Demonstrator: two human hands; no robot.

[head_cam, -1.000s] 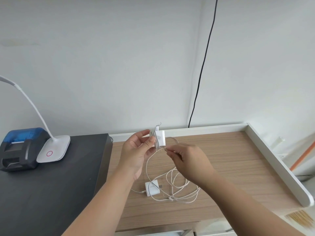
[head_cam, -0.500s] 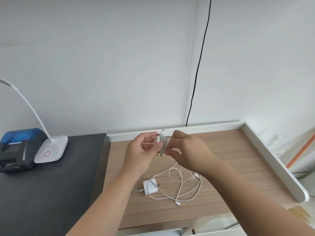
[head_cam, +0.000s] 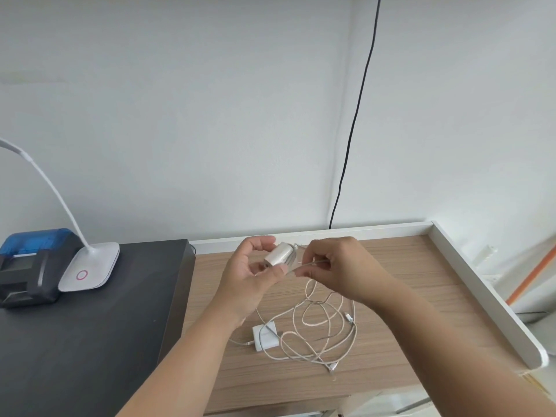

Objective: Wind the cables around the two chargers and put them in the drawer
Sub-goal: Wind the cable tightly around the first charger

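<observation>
My left hand (head_cam: 249, 275) holds a small white charger (head_cam: 278, 255) above the wooden desk (head_cam: 421, 296), fingers and thumb curled round it. Right beside it, my right hand (head_cam: 340, 266) pinches that charger's white cable (head_cam: 310, 293), which hangs down from the charger into loose loops on the desk. A second white charger (head_cam: 265, 338) lies flat on the desk below my hands, with its own cable tangled among the loops (head_cam: 319, 332). No drawer shows in the head view.
A black cabinet top (head_cam: 90, 341) adjoins the desk on the left and carries a white desk lamp (head_cam: 90, 269) and a blue-and-black device (head_cam: 27, 263). A white raised rim (head_cam: 481, 296) borders the desk at back and right. A black wire (head_cam: 355, 115) runs down the wall.
The charger has turned in my left hand from upright to lying sideways. My right hand has drawn the cable across to the charger's right side, and the loops on the desk have shifted.
</observation>
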